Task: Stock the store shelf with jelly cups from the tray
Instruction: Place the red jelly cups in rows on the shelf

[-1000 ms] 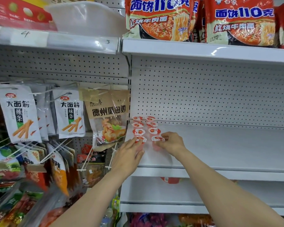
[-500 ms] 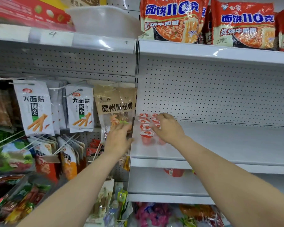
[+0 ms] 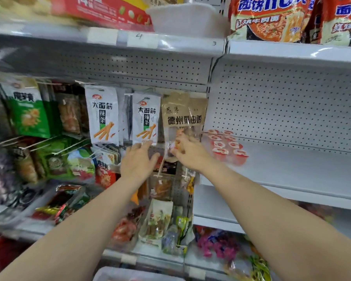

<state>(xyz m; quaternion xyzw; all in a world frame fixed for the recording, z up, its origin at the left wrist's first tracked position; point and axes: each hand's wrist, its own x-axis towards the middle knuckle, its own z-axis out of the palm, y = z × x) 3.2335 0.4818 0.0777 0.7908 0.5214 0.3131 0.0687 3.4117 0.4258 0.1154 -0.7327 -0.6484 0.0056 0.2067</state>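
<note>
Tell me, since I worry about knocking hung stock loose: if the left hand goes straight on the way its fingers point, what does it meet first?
Probably the white snack packet hanging just above the left hand; the fingertips already look close to its lower edge, though depth is unclear in this blurred view.

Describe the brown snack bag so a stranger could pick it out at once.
Find the grey pegboard wall behind the near-bare shelf. Just left of its edge hang snack packets on hooks. The brown bag is the rightmost, beside two white packets: the only kraft-paper one, with bold black characters.
</note>
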